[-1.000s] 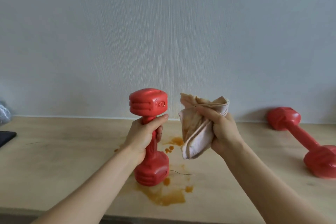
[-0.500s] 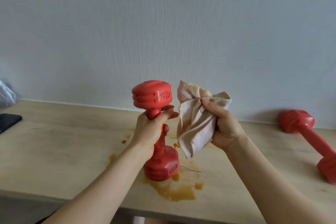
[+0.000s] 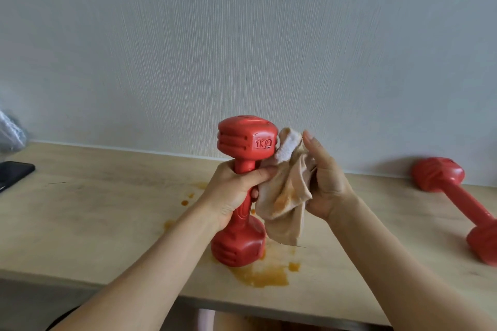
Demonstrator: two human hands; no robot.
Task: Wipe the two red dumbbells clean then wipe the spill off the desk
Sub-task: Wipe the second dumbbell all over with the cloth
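The dumbbell (image 3: 243, 180) I'm cleaning stands upright in my left hand (image 3: 236, 191), long axis near vertical. Its lower head hangs over the orange spill (image 3: 265, 277) near the front edge of the surface (image 3: 88, 212); whether it touches the wood I can't tell. My left grip is wrapped tight round the handle just under the top head, thumb across the front.

My right hand (image 3: 326, 183) sits just to the right of that top head, and the stained cloth (image 3: 285, 188) lies between palm and dumbbell. That grip is loose: fingers mostly straight and pointing up, pressing the bunched cloth sideways against the head's right face while the rest hangs down beside the handle. So the surface to be wiped lies directly left of my right hand, and I judge the stroke should run down along the vertical axis, head to handle to lower head, with my left hand turning the weight.

The second dumbbell (image 3: 457, 204) lies on its side well off to the right, nearer my right hand, running from the wall toward me. A dark phone (image 3: 13, 173) lies at the far left.
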